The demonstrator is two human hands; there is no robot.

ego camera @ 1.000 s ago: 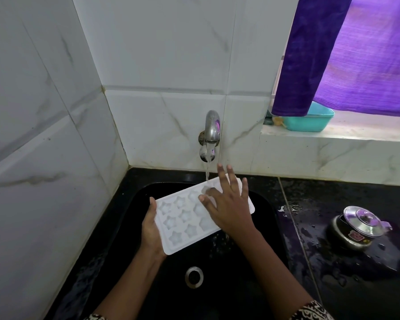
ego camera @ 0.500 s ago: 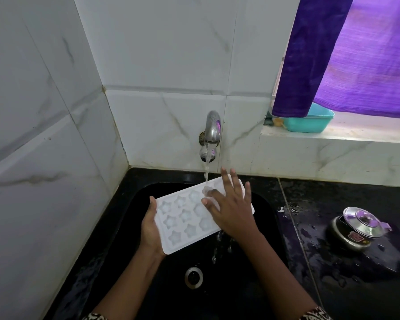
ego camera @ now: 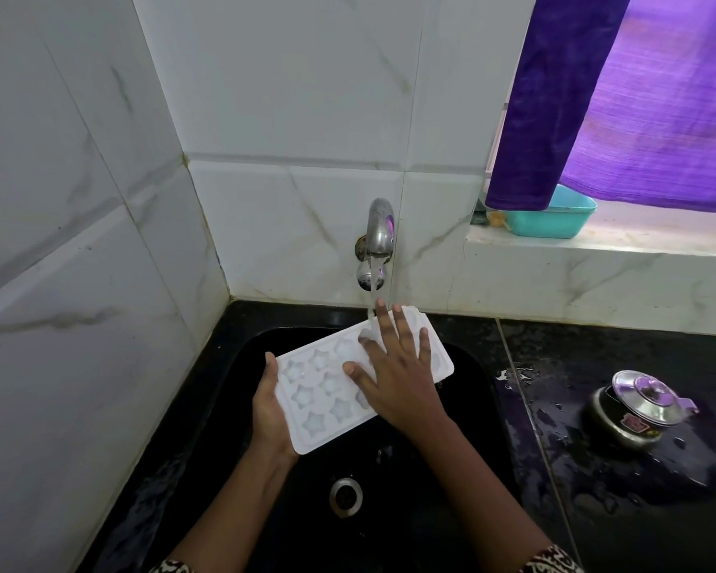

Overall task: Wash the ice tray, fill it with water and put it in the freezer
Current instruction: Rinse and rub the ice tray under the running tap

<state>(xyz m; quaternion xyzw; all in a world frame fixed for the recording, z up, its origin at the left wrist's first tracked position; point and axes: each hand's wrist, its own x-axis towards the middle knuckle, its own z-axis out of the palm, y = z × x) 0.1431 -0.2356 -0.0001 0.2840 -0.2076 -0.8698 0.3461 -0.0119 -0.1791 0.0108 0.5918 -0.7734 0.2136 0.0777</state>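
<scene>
A white ice tray (ego camera: 321, 388) with star-shaped cells hangs tilted over the black sink (ego camera: 478, 411). My left hand (ego camera: 268, 411) grips its near left edge from below, thumb along the rim. My right hand (ego camera: 397, 370) lies flat on the tray's right half with fingers spread and straight, covering several cells. Water runs from the steel tap (ego camera: 379, 235) on the wall and lands on the tray's far end, beside my right fingers.
The sink drain (ego camera: 345, 495) lies below the tray. A small steel pot with a lid (ego camera: 637, 409) stands on the wet black counter at right. A teal tub (ego camera: 554, 219) sits on the window ledge under a purple curtain (ego camera: 621, 101). White tiled walls close the left and back.
My right hand has slid a little along the tray toward its far end under the stream. The tray and my left hand have barely moved.
</scene>
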